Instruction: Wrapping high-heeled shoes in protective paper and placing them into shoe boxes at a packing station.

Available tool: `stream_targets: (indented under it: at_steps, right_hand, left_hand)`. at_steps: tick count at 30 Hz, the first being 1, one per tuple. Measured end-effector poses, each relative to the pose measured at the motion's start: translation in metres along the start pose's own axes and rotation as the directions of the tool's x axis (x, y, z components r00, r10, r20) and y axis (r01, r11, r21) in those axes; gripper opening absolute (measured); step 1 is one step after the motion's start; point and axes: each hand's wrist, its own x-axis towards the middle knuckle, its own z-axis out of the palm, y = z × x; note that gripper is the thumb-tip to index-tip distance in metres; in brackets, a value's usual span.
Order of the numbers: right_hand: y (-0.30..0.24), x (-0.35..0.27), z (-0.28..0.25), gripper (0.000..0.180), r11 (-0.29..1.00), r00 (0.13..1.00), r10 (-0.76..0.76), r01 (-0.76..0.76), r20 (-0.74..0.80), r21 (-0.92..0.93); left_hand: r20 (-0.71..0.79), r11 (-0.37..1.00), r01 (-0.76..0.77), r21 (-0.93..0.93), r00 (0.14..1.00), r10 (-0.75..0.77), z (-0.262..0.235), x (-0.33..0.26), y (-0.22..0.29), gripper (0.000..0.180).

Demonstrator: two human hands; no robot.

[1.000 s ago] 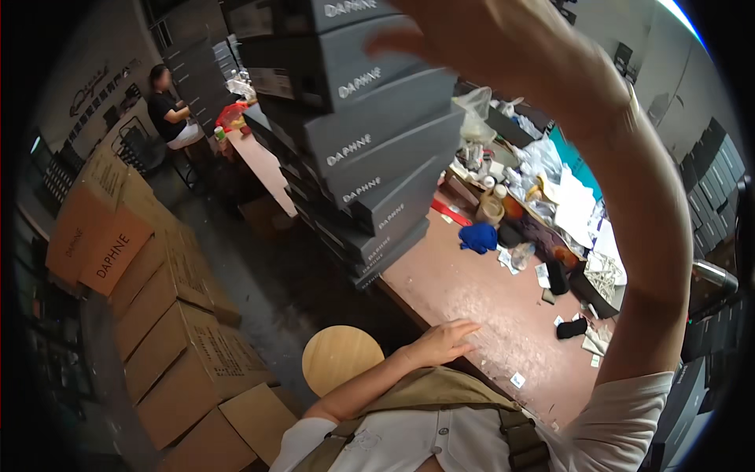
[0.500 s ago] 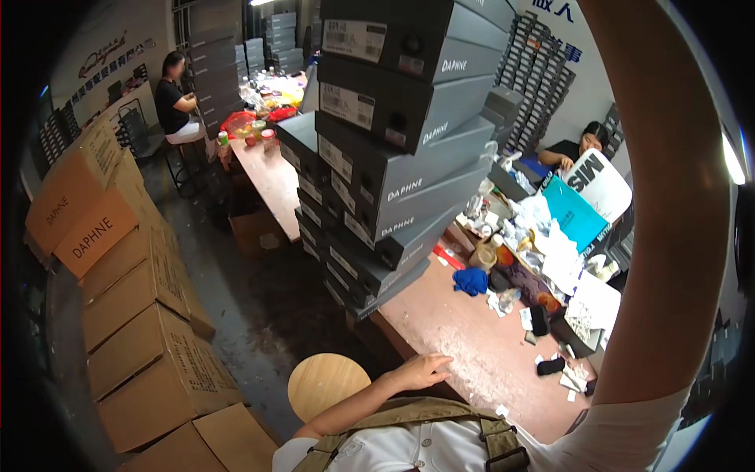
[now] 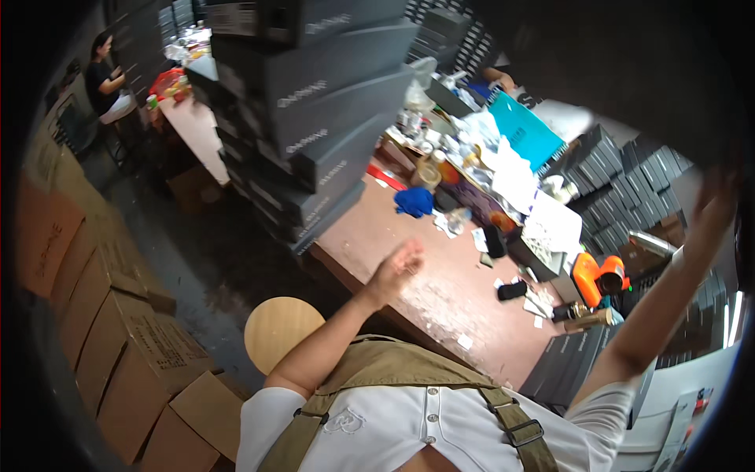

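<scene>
My left hand hangs over the pinkish tabletop with nothing in it, its fingers loosely curled, apart and a little smeared by motion. At the upper right, my right hand is raised and blurred, gripping the edge of a dark grey shoebox. That box looms close and hides much of the upper right. A tall stack of grey shoeboxes stands at the table's far left end, left of and beyond my left hand.
An orange tape dispenser, a blue cloth, a teal bag and clutter line the table's far side. Brown cartons stack at the left beside a round wooden stool. One person sits far left; another's hand shows behind the clutter.
My right arm has swung outward to the right, and a dark shoebox now shows at that hand. My left hand has lifted off the table edge and moved forward. The view has shifted right.
</scene>
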Motion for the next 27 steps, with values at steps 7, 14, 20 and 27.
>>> stream_targets:
  at_steps: [7, 14, 20, 27]
  right_hand:
    - [-0.009, -0.352, 0.144, 0.071, 0.988, 0.880, -0.024, -0.051, 0.474, 0.145]
    - [-0.039, -0.550, 0.227, 0.095, 0.096, 0.183, 0.871, -0.973, 0.456, 0.208]
    - [0.019, -0.527, 0.216, 0.056, -0.396, -0.339, 0.623, -0.914, 0.705, -0.089]
    - [0.019, -0.465, 0.198, 0.054, -0.672, -0.268, 0.651, -0.638, 0.710, 0.376]
  left_hand:
    - [0.120, 0.889, 0.073, -0.453, 0.993, -0.020, 0.016, 0.046, -0.095, 0.068]
    - [-0.425, 0.612, 0.699, 0.371, 0.714, -0.557, -0.030, 0.014, -0.156, 0.050]
    - [-0.286, 0.730, 0.598, -0.330, 0.674, -0.681, -0.004, -0.003, -0.155, 0.057]
    - [-0.274, 0.844, 0.537, -0.011, 0.810, -0.519, -0.008, 0.022, -0.121, 0.052]
